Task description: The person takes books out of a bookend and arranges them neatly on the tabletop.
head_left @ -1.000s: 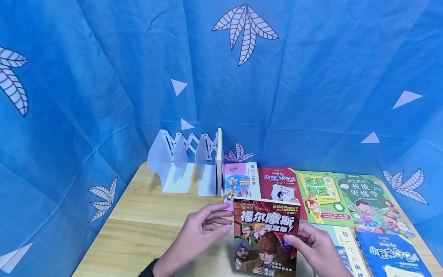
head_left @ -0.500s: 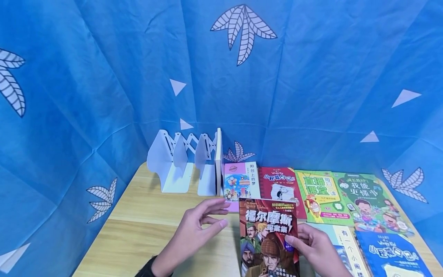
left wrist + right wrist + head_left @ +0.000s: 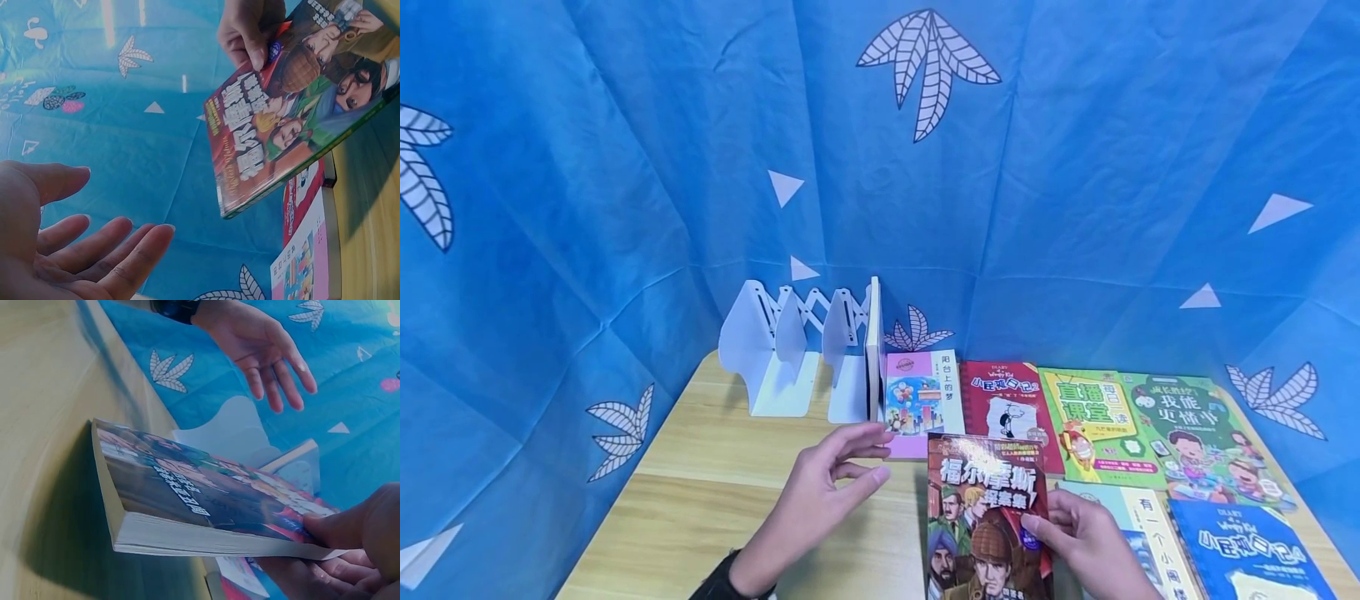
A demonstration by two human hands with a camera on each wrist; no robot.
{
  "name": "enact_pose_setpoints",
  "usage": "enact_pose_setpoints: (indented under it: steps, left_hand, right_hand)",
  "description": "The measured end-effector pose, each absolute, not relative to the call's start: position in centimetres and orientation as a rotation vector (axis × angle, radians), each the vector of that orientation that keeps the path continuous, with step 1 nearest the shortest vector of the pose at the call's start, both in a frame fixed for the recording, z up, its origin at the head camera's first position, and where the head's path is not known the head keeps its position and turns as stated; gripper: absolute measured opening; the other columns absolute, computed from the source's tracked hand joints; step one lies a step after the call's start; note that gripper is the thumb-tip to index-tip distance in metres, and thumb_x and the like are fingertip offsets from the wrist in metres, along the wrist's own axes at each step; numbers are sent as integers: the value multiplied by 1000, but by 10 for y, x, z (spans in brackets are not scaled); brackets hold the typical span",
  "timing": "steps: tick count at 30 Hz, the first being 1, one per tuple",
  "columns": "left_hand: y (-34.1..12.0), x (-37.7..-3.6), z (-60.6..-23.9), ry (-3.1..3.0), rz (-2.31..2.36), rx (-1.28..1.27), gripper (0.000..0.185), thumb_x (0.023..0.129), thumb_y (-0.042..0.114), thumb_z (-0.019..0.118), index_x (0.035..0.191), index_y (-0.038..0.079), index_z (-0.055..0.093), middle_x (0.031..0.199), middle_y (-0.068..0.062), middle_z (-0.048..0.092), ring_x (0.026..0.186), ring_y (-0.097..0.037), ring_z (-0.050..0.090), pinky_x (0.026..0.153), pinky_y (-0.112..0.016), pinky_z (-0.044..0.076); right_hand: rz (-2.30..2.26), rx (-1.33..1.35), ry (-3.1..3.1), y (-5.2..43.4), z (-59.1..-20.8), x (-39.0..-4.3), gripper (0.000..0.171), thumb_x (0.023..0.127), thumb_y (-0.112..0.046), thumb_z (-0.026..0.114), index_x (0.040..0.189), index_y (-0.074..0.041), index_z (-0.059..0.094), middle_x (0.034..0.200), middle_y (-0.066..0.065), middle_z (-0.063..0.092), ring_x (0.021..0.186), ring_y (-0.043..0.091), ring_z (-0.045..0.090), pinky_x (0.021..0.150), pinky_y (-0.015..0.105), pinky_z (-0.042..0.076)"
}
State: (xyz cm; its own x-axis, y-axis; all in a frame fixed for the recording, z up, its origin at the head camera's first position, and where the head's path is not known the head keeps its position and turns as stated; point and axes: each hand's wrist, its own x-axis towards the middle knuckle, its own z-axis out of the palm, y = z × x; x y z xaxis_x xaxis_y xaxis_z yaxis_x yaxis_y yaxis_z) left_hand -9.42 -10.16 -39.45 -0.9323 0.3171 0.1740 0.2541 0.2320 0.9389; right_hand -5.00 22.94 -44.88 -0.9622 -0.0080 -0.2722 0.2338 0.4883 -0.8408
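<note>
A dark red Sherlock Holmes paperback book (image 3: 985, 517) is held upright above the table, front cover toward the head camera. My right hand (image 3: 1086, 533) pinches its right edge, thumb on the cover and fingers behind, as the right wrist view shows with the book's page edges (image 3: 187, 537). To the left of the book, my left hand (image 3: 820, 492) hovers with relaxed, spread fingers. It touches nothing, and a gap separates it from the book; in the left wrist view the left hand's fingers (image 3: 134, 256) are plainly bare.
A white expandable bookend rack (image 3: 786, 383) stands at the back left, one book (image 3: 873, 350) upright at its right end. Flat on the table (image 3: 677, 500) lie a pink book (image 3: 917, 400), a red book (image 3: 1003, 383), a green book (image 3: 1210, 442), a blue book (image 3: 1255, 550) and others.
The right hand has moved the paperback slightly right, away from the left hand. The left hand, close to the book's left edge a second ago, now stands apart from it.
</note>
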Motion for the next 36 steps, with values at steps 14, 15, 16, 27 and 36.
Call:
enact_pose_setpoints:
  steps: [14,15,16,27,36]
  left_hand:
    - [-106,-107,-394,2604,1819,461,49,96,15,75,142,16,58,136,-6,71,120,-18,71,94,-22,63]
    - [-106,-108,-394,2613,1816,444,49,95,14,75,141,17,58,136,-6,71,120,-18,71,93,-22,63]
    - [-106,-109,-394,2625,1812,429,49,95,14,75,141,17,58,136,-6,71,120,-19,71,93,-22,63]
    - [-105,-123,-400,2778,1786,354,56,95,14,76,147,12,54,138,-13,69,111,-27,75,92,-29,65]
    - [-100,-140,-403,2864,1713,269,65,94,18,77,151,10,48,145,-12,64,124,-30,69,97,-37,64]
  right_hand:
    - [-1388,301,2490,231,-456,-50,23,97,-18,72,107,2,70,83,4,77,67,15,69,55,25,57]
    - [-1381,301,2485,231,-457,-50,21,97,-18,72,105,1,70,81,3,77,66,15,68,54,26,56]
    - [-1367,292,2491,232,-457,-50,19,97,-19,72,103,0,70,80,3,76,66,14,67,54,25,56]
    - [-1245,66,2582,241,-466,-46,17,96,-22,73,94,-6,71,70,-1,74,54,9,61,52,21,48]
    - [-1018,179,2686,237,-474,-53,10,90,-18,79,91,-9,74,76,-2,76,66,10,64,62,23,50]
